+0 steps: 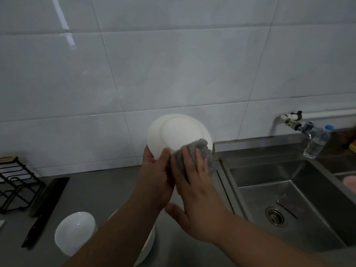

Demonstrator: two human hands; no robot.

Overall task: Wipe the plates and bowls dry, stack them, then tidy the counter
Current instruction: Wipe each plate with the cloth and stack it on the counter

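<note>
- Plate (177,135): one, round, glossy white, foot ring towards the camera, was held tilted in the air just left of the steel sink (260,172).
- Left hand (156,170) gripped its lower rim, thumb curled over the edge.
- Right hand (194,176) pressed one crumpled grey cloth (202,145) to the rim, fingers fairly straight, thumb spread apart.
- One smooth white bowl (75,232) sat well left of the sink.
- One black knife (44,209) and one black wire rack (17,184) lay farther left.

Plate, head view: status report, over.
Left hand grips plate rim. Right hand presses cloth against plate. Bowl waits on counter. Nothing blocking.
</note>
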